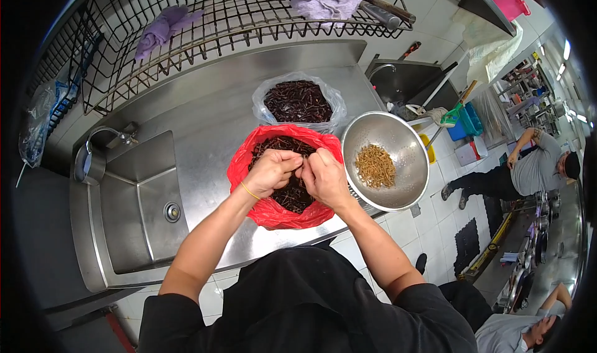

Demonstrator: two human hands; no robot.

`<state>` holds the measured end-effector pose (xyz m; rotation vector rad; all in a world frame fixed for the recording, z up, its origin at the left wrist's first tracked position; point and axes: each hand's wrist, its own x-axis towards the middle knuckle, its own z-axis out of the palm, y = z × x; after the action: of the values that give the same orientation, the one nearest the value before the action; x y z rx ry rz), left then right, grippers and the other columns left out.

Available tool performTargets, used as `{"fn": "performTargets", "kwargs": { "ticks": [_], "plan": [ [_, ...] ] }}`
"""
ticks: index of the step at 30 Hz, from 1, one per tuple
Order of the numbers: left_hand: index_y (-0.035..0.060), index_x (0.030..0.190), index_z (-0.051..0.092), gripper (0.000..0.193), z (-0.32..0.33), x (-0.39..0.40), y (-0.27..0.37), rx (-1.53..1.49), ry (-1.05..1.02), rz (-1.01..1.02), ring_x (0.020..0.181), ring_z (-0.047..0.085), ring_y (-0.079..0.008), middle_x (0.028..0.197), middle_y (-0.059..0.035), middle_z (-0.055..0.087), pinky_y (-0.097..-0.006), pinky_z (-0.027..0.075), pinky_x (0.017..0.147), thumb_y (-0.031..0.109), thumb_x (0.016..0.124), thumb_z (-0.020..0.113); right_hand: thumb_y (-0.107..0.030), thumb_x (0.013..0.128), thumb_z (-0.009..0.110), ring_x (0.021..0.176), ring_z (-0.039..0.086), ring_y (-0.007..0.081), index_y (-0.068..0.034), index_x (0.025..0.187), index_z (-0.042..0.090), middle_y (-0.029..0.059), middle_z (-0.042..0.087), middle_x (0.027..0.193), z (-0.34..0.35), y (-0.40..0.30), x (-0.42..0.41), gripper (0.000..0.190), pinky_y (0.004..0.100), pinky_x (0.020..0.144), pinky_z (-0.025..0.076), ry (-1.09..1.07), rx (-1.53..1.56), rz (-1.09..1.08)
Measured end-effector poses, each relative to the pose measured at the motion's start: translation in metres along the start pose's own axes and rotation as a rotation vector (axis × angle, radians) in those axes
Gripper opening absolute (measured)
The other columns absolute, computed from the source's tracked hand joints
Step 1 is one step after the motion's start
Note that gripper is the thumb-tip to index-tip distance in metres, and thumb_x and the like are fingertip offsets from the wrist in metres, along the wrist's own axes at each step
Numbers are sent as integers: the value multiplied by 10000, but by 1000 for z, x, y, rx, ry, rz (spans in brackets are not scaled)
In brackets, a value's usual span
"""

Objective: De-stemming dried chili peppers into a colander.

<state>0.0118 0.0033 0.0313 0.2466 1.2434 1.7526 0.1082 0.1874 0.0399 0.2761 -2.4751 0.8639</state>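
Observation:
A red plastic bag (240, 166) stands rolled down on the steel counter, filled with dark dried chili peppers (293, 199). Over its opening, my left hand (274, 172) and my right hand (324, 175) meet at the fingertips. Between them they pinch a small dark piece, apparently a dried chili, mostly hidden by the fingers. Behind the red bag, a clear plastic bag (260, 102) holds more dark chilies (298, 102). To the right, a perforated metal colander (410, 166) contains a heap of tan, dry stem-like pieces (375, 166).
A steel sink (126, 213) with a faucet (109, 131) lies left. Above the counter (210, 166) hangs a wire rack (224, 35) with purple cloths (163, 29). On the right, one person (536, 166) stands across the tiled floor (406, 227) and another (513, 329) is nearer.

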Motion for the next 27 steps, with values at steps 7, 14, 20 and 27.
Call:
{"fn": "performTargets", "kwargs": {
  "ticks": [7, 14, 20, 27],
  "plan": [
    [44, 1180, 692, 161, -23, 1, -6, -344, 164, 93, 518, 383, -25, 866, 2, 646, -205, 305, 431, 165, 1127, 599, -160, 922, 751, 918, 674, 404, -28, 998, 738, 196, 679, 923, -63, 74, -1, 153, 521, 868, 553, 194, -645, 305],
    [90, 1062, 646, 220, -59, -7, -17, -444, 237, -56, 575, 448, -66, 804, 20, 562, -211, 294, 431, 303, 1109, 622, -173, 976, 703, 1077, 699, 460, 25, 1032, 720, 249, 747, 1074, -28, 32, -11, 206, 548, 952, 553, -161, -81, 335],
    [109, 1010, 612, 246, -72, 2, -22, -506, 296, -57, 583, 469, -72, 769, 23, 552, -210, 305, 418, 326, 1125, 623, -163, 904, 723, 1061, 726, 367, -14, 987, 790, 179, 774, 1040, 62, 32, -49, 183, 494, 954, 585, -554, -497, 71],
    [111, 1009, 582, 264, -81, -35, -23, -476, 411, -10, 627, 511, -87, 746, 12, 519, -208, 314, 421, 338, 1127, 649, -81, 924, 736, 1007, 659, 394, -43, 946, 813, 164, 729, 971, 30, 27, -15, 88, 487, 930, 545, -196, -136, 142]
  ]
}}
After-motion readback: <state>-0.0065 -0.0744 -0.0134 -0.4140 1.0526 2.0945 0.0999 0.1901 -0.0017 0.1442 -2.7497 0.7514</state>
